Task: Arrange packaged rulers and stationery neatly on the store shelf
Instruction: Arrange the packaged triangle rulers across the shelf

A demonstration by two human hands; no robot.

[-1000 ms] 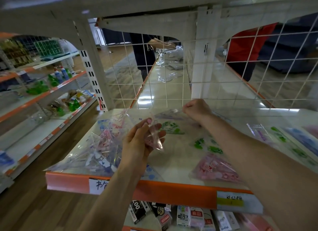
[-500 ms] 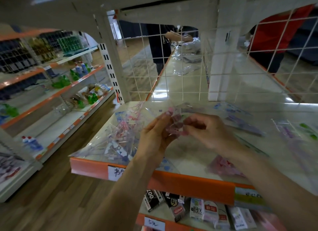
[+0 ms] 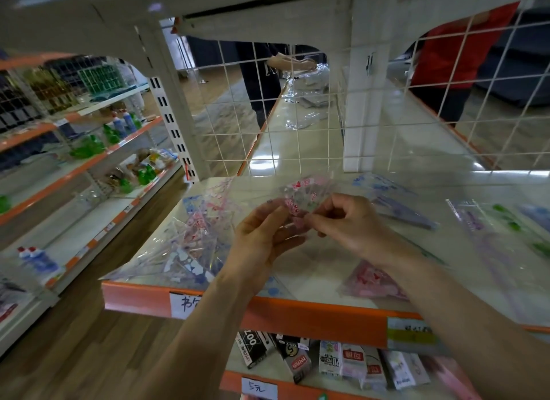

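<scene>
Step in hand: sorting. Your left hand (image 3: 262, 236) and right hand (image 3: 351, 224) hold one pink-printed packet (image 3: 300, 197) above the shelf (image 3: 312, 268), the fingers (image 3: 275, 212) of both pinching its lower edge. The next move, in my judgement, is to lay it flat beside the loose pile (image 3: 190, 245) at left, edges squared. The shelf is glossy and orange-fronted, with a wire grid (image 3: 238, 116) behind and a wooden floor (image 3: 74, 355) in the aisle.
</scene>
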